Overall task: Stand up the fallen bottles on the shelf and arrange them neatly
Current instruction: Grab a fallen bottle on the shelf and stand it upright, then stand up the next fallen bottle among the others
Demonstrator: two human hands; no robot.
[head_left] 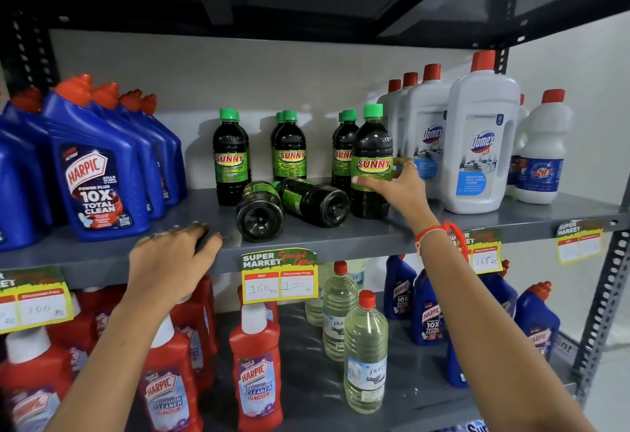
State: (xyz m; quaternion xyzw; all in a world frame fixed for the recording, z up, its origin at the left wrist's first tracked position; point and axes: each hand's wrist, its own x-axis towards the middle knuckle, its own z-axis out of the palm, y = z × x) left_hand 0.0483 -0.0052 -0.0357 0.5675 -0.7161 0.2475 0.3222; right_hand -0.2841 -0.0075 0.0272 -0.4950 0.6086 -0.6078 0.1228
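Observation:
Dark Sunny bottles with green caps stand on the grey middle shelf point(341, 237). My right hand point(395, 186) grips the lower part of an upright Sunny bottle point(372, 145) at the right of the group. Two Sunny bottles lie on their sides with bases toward me: one at the front point(259, 215), one beside it point(315, 200). Other Sunny bottles stand upright behind: at the left point(231, 159), in the middle point(289, 148), and at the right point(342, 155). My left hand point(174, 257) rests on the shelf's front edge, fingers spread, holding nothing.
Blue Harpic bottles point(99, 172) crowd the shelf's left. White Domex bottles point(480, 138) and a Rin bottle point(542, 152) stand on the right. The lower shelf holds red Harpic bottles point(255, 373), clear bottles point(366, 353) and blue Harpic bottles point(429, 312). Price tags point(280, 275) hang on the edge.

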